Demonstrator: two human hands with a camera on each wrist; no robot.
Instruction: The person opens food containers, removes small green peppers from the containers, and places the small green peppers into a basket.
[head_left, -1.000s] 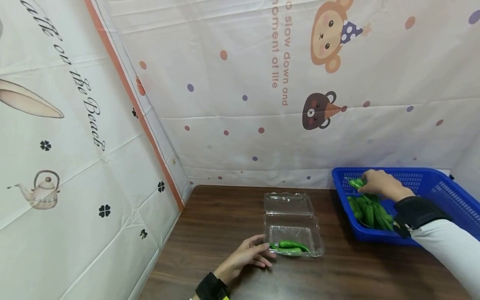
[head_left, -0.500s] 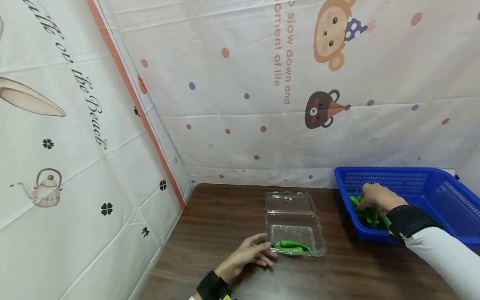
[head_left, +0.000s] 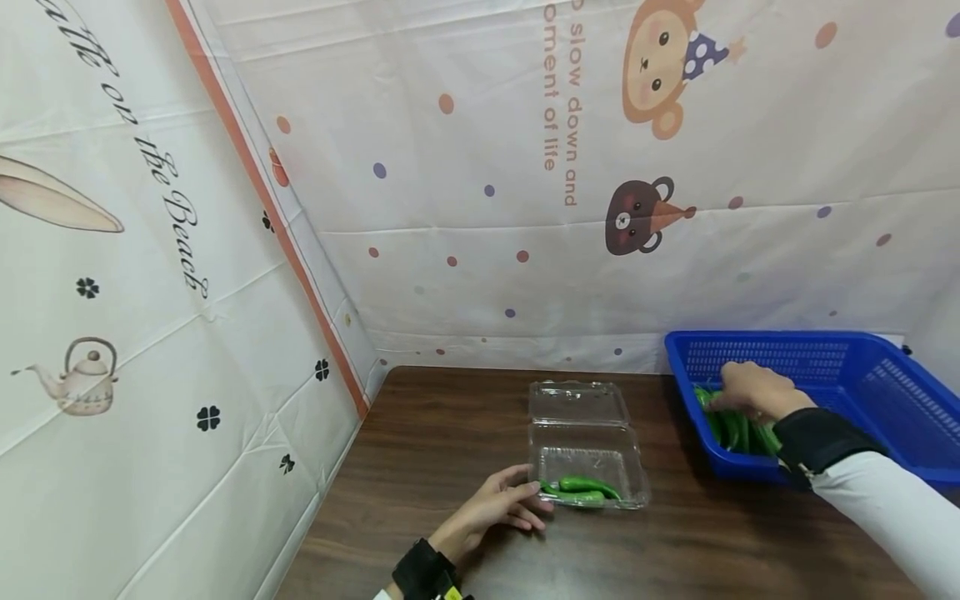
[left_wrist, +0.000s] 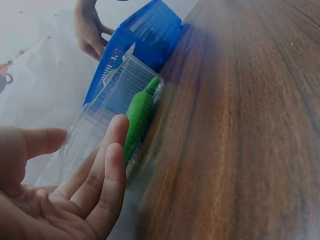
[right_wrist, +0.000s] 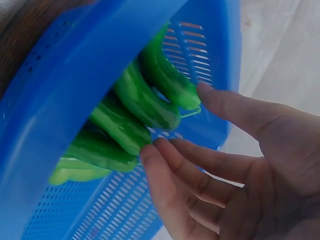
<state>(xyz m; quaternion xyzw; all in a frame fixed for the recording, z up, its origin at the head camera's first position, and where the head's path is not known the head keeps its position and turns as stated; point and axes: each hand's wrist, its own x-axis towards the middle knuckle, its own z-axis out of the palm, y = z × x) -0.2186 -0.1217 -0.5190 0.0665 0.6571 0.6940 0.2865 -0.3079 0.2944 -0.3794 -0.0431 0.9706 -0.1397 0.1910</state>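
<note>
Reaching into the blue basket at the right edge of the surface, the right hand lies on the heap of green peppers, fingers loosely spread and touching them, closed round none. The left hand rests near the front edge, its grip wide, straight fingers against the near-left side of the clear clamshell box, which holds two green peppers with its lid folded back.

Wooden table (cartoon-print backdrop)
</note>
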